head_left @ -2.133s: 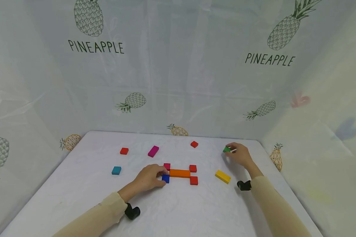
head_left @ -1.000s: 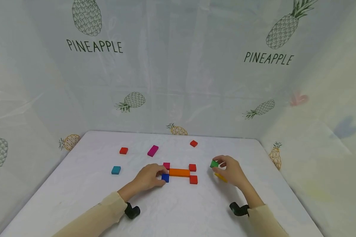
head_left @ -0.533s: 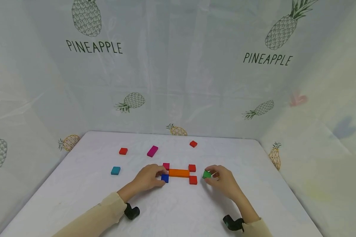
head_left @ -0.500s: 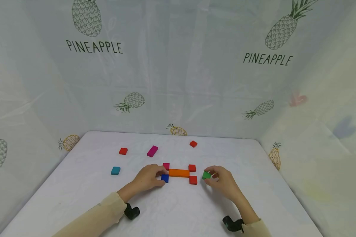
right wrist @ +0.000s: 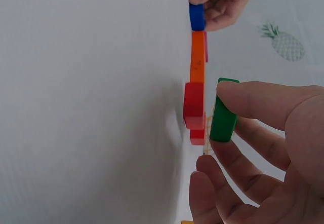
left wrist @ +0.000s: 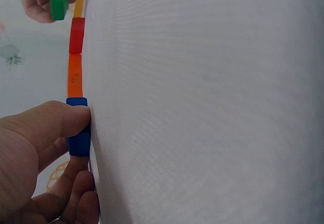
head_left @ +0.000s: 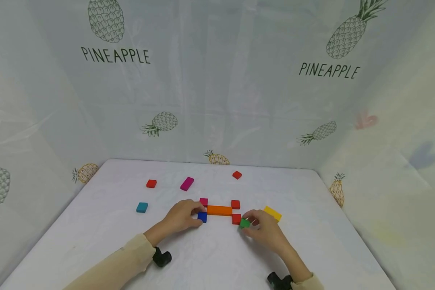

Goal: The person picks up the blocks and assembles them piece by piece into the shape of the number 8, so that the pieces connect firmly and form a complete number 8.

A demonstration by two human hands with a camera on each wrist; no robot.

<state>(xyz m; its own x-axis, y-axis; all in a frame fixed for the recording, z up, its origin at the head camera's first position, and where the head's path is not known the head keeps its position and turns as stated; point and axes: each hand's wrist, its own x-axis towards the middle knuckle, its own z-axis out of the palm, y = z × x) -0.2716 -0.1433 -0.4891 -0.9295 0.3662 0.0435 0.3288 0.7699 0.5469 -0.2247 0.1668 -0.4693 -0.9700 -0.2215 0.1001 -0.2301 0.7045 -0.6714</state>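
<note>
From where I stand, a pale sheet (head_left: 217,88) printed with pineapples fills the top of the frame, and a white table (head_left: 210,257) spreads across the lower half. Right of lower centre, the person's right hand (head_left: 266,231) comes in from below; left of it, the left hand (head_left: 179,216) reaches across, low to the tabletop. Between them, just below the middle, lies an orange block (head_left: 219,210), the longest piece in the row. A yellow block (head_left: 273,213) sits partly behind the right hand, and a magenta block (head_left: 187,184) lies left of centre, farther up. Among the little squares, a blue block (head_left: 202,217) is at the orange one's left end, pinched between the left thumb and fingers. A green block (head_left: 244,223) is held narrowly between right thumb and fingertip, clear of the table, near a red block (head_left: 236,219) at the orange one's right end but apart from it. These pieces look light, stiff and hard to break, perhaps wood, with smooth paint that could slip or twist; I'd take the green one by two opposite edges, as those fingers do, leaving its broad faces free.
</note>
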